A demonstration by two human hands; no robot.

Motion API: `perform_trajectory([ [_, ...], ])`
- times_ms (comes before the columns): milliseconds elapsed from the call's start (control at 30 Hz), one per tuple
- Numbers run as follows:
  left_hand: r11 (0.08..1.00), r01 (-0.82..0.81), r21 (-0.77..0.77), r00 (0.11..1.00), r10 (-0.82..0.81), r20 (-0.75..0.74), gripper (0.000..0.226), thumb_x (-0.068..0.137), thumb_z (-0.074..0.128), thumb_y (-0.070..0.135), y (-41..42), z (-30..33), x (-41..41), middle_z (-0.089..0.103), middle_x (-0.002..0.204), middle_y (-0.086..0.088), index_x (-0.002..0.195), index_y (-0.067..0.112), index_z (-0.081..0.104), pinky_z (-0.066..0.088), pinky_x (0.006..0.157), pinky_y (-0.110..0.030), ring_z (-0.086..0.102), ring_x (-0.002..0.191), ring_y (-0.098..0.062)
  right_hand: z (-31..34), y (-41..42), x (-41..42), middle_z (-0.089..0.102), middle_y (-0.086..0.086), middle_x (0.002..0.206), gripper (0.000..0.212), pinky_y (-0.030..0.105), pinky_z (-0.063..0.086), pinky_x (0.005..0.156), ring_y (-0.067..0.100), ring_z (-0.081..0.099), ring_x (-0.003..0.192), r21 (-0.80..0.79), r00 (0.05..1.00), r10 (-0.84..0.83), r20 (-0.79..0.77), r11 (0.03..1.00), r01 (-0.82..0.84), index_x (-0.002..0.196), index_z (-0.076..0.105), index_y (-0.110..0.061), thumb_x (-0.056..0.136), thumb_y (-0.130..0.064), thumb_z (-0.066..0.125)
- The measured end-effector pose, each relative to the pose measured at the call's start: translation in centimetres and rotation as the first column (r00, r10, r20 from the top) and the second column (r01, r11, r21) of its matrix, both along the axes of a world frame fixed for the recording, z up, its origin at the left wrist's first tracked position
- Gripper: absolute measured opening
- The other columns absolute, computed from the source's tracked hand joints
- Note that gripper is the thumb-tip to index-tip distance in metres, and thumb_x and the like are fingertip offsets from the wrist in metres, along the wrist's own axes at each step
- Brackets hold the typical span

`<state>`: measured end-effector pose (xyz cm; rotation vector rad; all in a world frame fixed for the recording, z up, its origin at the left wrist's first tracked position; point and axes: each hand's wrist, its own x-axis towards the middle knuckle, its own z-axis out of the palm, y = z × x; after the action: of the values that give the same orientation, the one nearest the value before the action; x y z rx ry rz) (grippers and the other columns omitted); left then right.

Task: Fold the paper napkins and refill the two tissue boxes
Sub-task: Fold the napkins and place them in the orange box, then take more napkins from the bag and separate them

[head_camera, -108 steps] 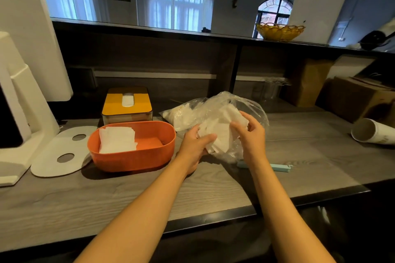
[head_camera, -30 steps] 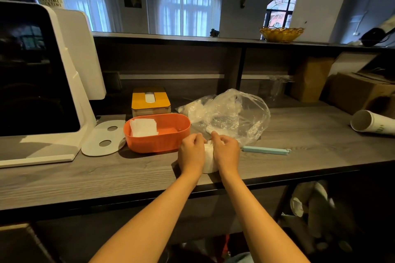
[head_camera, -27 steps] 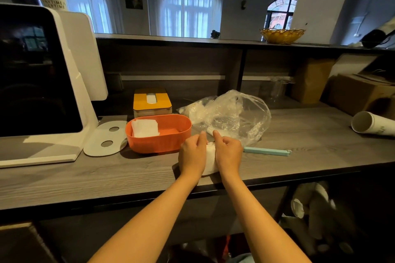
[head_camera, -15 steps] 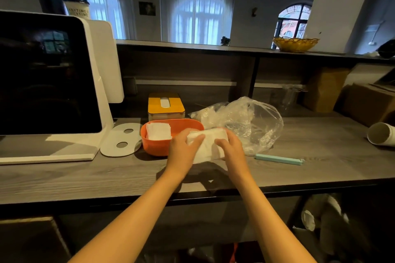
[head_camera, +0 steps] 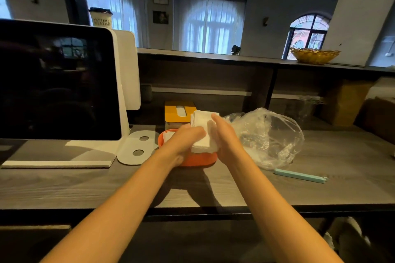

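Head view. Both hands hold a thick white stack of paper napkins (head_camera: pixel 202 129) above the open orange oval plastic tissue box (head_camera: pixel 197 160), which sits on the grey wood-grain table (head_camera: pixel 64 186). The left hand (head_camera: pixel 181 141) has its grip closed on the stack's left side, fingers curled across its upper face; the right hand (head_camera: pixel 224 136) presses the stack's right side with thumb and fingers wrapped round its edge. A few white napkins (head_camera: pixel 167 135) lie inside the orange box at its 10 o'clock end. The closed yellow-lidded tissue box (head_camera: pixel 178 111) stands just behind, at 12 o'clock. A flat white oval lid with two holes (head_camera: pixel 136 149) lies at 9 o'clock of the orange box, beside the white-framed dark screen terminal (head_camera: pixel 57 83). A crumpled clear plastic bag (head_camera: pixel 269 136) rests at 3 o'clock, and a pale blue sealing clip (head_camera: pixel 300 178) lies at 4 o'clock.
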<state>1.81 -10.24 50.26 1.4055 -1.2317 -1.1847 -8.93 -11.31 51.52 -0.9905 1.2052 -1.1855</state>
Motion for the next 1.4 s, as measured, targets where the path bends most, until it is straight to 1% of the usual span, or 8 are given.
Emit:
perform_trajectory([
  [100, 0.999, -0.036, 0.006, 0.998, 0.036, -0.050, 0.041, 0.100, 0.051, 0.034, -1.4, 0.2, -0.3, 0.057, 0.134, -0.006, 0.140, 0.023, 0.048, 0.048, 0.104, -0.047, 0.054, 0.121, -0.028, 1.6, -1.0, 1.2, 0.047, 0.013, 0.144, 0.045, 0.037, 0.040, 0.106, 0.028, 0.049, 0.128, 0.028, 0.995, -0.078, -0.058, 0.996, 0.079, 0.148, 0.039, -0.010, 0.107, -0.029, 0.040],
  [300, 0.998, -0.061, -0.001, 0.989, 0.061, 0.138, 0.023, 0.102, 0.051, 0.026, -4.6, 0.9, 1.4, 0.063, 0.102, -0.004, 0.123, 0.017, 0.052, 0.058, 0.085, -0.037, 0.062, 0.098, -0.022, 1.1, -5.4, 0.3, 0.055, 0.004, 0.091, 0.027, 0.023, 0.044, 0.060, 0.018, 0.054, 0.089, -0.048, 0.885, -0.056, -0.462, 0.998, 0.038, 0.124, 0.060, -0.008, 0.100, -0.008, 0.049],
  [500, 0.987, -0.010, 0.163, 0.905, -0.060, 0.421, 0.028, 0.099, 0.063, 0.023, -7.0, -0.3, 2.3, 0.069, 0.109, -0.010, 0.119, 0.004, 0.062, 0.054, 0.053, -0.023, 0.067, 0.085, -0.017, -1.3, -8.0, -0.8, 0.058, 0.011, 0.136, 0.049, 0.035, 0.054, 0.094, 0.027, 0.058, 0.118, -0.154, 0.684, -0.063, -0.727, 0.985, -0.073, 0.140, 0.054, -0.012, 0.093, -0.012, 0.068],
  [567, 0.974, -0.006, 0.228, 0.910, -0.089, 0.404, 0.033, 0.097, 0.065, 0.021, -7.8, -0.9, 2.3, 0.068, 0.116, -0.012, 0.125, 0.004, 0.062, 0.058, 0.063, -0.025, 0.069, 0.097, -0.021, -2.3, -8.6, -0.9, 0.057, 0.009, 0.138, 0.051, 0.034, 0.051, 0.095, 0.027, 0.056, 0.122, -0.170, 0.621, -0.092, -0.778, 0.983, -0.067, 0.141, 0.052, -0.013, 0.093, -0.015, 0.068],
  [867, 0.965, 0.028, 0.261, 0.889, -0.144, 0.434, 0.058, 0.100, 0.058, 0.034, -8.9, -2.1, 1.6, 0.054, 0.144, -0.014, 0.151, 0.011, 0.041, 0.050, 0.104, -0.046, 0.058, 0.124, -0.032, -4.5, -9.6, -2.6, 0.062, 0.008, 0.129, 0.039, 0.037, 0.055, 0.092, 0.018, 0.059, 0.104, -0.346, 0.761, -0.297, -0.577, 0.933, 0.102, 0.135, 0.054, -0.013, 0.097, -0.021, 0.058],
  [1067, 0.993, -0.003, -0.117, 0.803, 0.072, 0.592, 0.028, 0.100, 0.054, 0.027, -8.3, -1.5, 0.6, 0.053, 0.073, -0.008, 0.078, 0.010, 0.056, 0.054, 0.068, -0.034, 0.061, 0.071, -0.027, -5.1, -9.7, -3.2, 0.059, 0.000, 0.113, 0.031, 0.028, 0.045, 0.082, 0.012, 0.051, 0.097, -0.353, 0.803, -0.303, -0.514, 0.927, 0.125, 0.129, 0.059, -0.011, 0.101, -0.022, 0.052],
  [1267, 0.982, 0.055, 0.183, 0.931, -0.116, 0.345, 0.050, 0.108, 0.036, 0.042, -7.5, -1.2, -1.4, 0.057, 0.131, -0.017, 0.137, 0.005, 0.051, 0.050, 0.083, -0.036, 0.059, 0.116, -0.032, -5.3, -9.3, -3.0, 0.064, 0.013, 0.111, 0.028, 0.045, 0.049, 0.094, 0.027, 0.059, 0.105, -0.239, 0.865, -0.182, -0.468, 0.968, 0.074, 0.112, 0.063, -0.006, 0.103, -0.024, 0.043],
  [1400, 0.989, 0.014, 0.148, 0.927, -0.069, 0.369, 0.050, 0.107, 0.035, 0.043, -8.1, -1.2, -2.1, 0.060, 0.127, -0.016, 0.135, 0.006, 0.052, 0.053, 0.074, -0.035, 0.062, 0.105, -0.030, -5.4, -9.0, -4.8, 0.066, 0.010, 0.100, 0.022, 0.052, 0.052, 0.094, 0.030, 0.062, 0.101, -0.285, 0.889, -0.232, -0.394, 0.951, 0.122, 0.089, 0.057, -0.019, 0.103, -0.027, 0.042],
])
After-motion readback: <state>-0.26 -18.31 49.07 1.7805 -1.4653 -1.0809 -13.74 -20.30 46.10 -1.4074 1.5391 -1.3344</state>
